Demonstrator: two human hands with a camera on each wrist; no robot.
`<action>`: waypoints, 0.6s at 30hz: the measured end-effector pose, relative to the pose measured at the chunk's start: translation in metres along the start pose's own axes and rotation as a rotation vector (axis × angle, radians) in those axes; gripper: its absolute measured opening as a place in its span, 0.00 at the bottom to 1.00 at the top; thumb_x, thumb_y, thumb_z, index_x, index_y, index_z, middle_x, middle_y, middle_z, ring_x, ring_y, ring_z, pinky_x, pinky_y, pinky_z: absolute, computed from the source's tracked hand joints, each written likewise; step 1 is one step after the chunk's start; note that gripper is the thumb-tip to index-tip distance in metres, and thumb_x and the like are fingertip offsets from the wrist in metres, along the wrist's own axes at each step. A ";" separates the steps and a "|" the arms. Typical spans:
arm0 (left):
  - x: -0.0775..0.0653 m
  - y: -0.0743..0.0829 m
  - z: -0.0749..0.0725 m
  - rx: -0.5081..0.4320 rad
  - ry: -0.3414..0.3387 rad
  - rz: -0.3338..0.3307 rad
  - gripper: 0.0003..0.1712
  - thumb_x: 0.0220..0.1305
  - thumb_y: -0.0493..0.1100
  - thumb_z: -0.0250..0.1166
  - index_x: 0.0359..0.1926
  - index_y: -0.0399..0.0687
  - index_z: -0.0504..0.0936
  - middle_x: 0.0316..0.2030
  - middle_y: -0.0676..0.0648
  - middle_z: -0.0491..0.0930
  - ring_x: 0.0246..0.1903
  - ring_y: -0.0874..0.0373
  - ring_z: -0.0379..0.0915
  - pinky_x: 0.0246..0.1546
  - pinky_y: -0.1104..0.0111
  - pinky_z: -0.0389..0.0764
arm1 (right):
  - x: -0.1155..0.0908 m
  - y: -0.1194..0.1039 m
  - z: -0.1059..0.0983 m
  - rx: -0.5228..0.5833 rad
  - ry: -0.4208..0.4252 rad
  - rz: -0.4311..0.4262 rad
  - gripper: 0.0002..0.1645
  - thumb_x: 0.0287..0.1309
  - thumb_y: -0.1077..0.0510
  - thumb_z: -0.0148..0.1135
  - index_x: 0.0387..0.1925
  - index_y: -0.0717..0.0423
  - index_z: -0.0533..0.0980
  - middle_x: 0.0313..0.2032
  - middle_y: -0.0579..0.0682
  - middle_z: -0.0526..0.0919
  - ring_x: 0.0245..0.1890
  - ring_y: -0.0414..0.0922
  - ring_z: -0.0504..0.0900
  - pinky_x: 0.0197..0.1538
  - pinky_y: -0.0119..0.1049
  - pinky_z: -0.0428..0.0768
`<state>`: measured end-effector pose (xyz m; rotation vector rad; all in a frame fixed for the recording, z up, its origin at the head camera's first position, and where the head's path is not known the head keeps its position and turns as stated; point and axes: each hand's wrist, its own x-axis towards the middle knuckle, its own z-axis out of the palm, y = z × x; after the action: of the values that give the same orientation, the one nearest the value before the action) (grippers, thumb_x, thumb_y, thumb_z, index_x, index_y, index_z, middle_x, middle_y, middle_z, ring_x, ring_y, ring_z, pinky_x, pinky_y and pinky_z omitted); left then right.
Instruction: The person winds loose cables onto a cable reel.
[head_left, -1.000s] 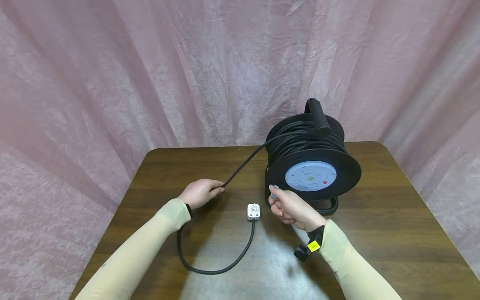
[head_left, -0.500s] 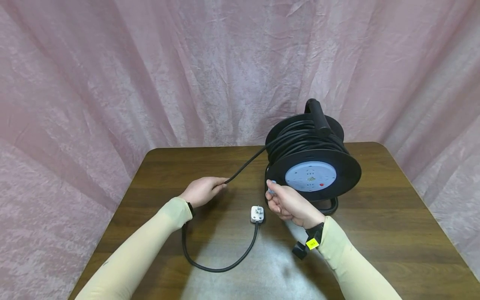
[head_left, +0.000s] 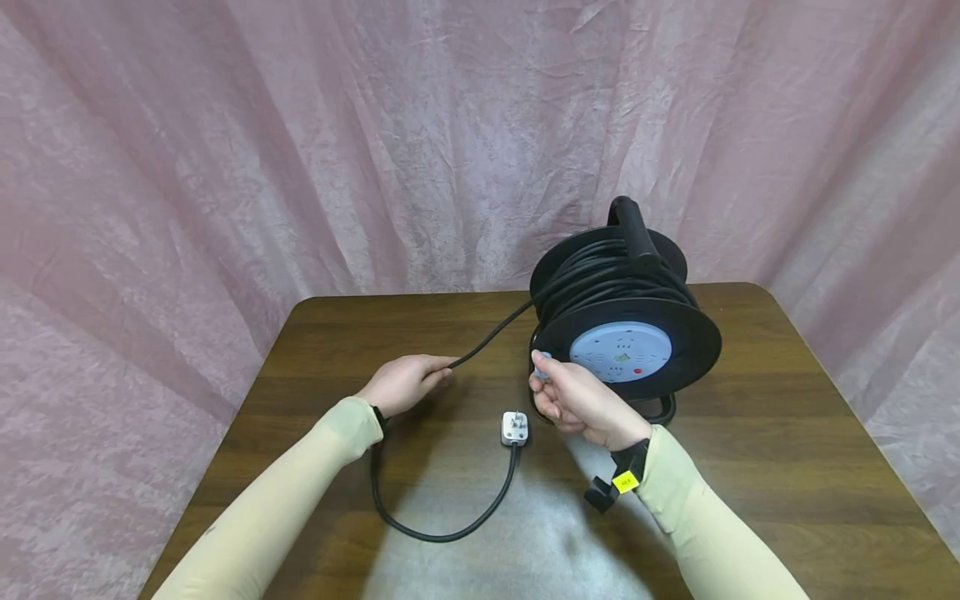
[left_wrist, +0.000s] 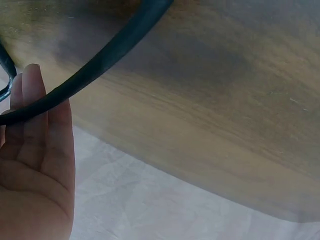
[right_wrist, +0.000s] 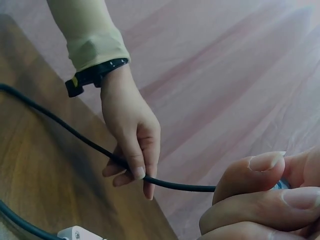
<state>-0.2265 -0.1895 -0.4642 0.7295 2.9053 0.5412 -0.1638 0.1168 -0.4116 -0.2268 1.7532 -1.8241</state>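
Observation:
A black cable reel (head_left: 558,342) stands on the wooden table at the right, its drum wound with black cable. My right hand (head_left: 581,404) pinches a light blue crank knob (head_left: 544,367) on the reel's front flange. To the left, my left hand (head_left: 405,385) pinches the black cable (head_left: 491,335) between thumb and fingers, as the right wrist view shows. From the drum, the cable (right_wrist: 182,187) runs through this hand and loops round in front. It ends at a white plug (head_left: 514,428) with its prongs up. In the left wrist view the cable (left_wrist: 95,65) crosses the fingers (left_wrist: 31,145).
A carry handle (head_left: 636,233) sits on top of the reel, and a black tube stand (head_left: 663,410) is under it. The light blue socket panel (head_left: 621,350) has a red button. Behind the table (head_left: 780,467) hangs a pink curtain (head_left: 450,150).
The reel has turned a little clockwise, my right hand rising slightly with the knob. The plug has slid slightly right and the cable loop has drawn in. My left hand has hardly moved.

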 end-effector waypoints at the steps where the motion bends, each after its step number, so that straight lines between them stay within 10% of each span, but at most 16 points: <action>1: 0.000 0.000 0.000 -0.006 -0.003 0.002 0.20 0.76 0.49 0.56 0.65 0.61 0.77 0.41 0.58 0.85 0.41 0.66 0.79 0.43 0.61 0.79 | 0.000 -0.001 0.000 0.000 -0.002 -0.001 0.32 0.76 0.35 0.39 0.32 0.59 0.64 0.14 0.45 0.64 0.07 0.35 0.52 0.12 0.27 0.50; 18: -0.001 0.005 0.000 0.012 -0.037 -0.031 0.20 0.76 0.51 0.56 0.64 0.58 0.78 0.47 0.58 0.84 0.48 0.63 0.79 0.48 0.59 0.79 | -0.007 -0.018 -0.001 0.000 0.007 -0.065 0.31 0.76 0.35 0.41 0.34 0.60 0.65 0.14 0.46 0.64 0.07 0.34 0.52 0.12 0.26 0.49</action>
<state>-0.2237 -0.1856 -0.4619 0.6866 2.8833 0.5027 -0.1639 0.1210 -0.3922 -0.2803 1.7693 -1.8732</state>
